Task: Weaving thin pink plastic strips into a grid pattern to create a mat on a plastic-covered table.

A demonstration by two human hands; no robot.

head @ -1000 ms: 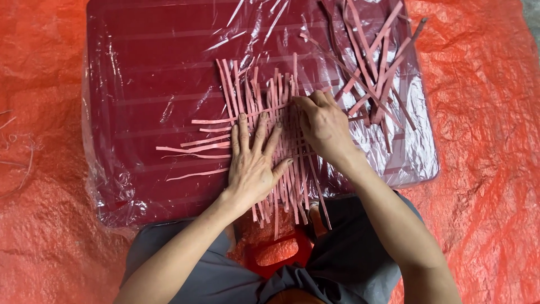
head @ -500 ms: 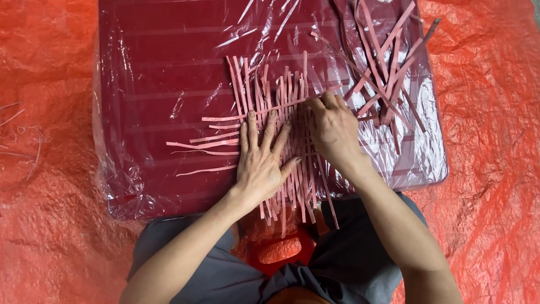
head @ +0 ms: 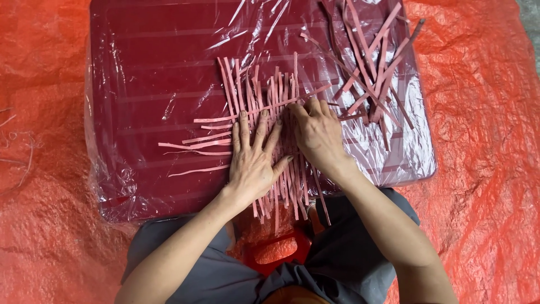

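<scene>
The left hand (head: 254, 160) lies flat, palm down, fingers spread wide, pressing on a mat of woven pink strips (head: 269, 118) that sits near the middle of a dark red board (head: 152, 73). It grips nothing; it only holds the strips down against the board. The right hand (head: 318, 135) rests just beside it, touching the same weave, its fingers curled down onto the strips near one horizontal strip that runs across the upright ones; whether the fingertips pinch that strip or merely push on it cannot be told, since they are bent under. The upright strips run from above the hands down past the near edge of the board, where their ends hang over. Several loose ends stick out sideways to the left of the weave. A clear plastic sheet (head: 394, 152) covers the board and wrinkles around its edges. A loose pile of spare strips (head: 374, 67) lies at the upper right of the board, apart from the weave. Under everything spreads an orange tarp (head: 484, 112). The person wears grey trousers (head: 349, 253).
</scene>
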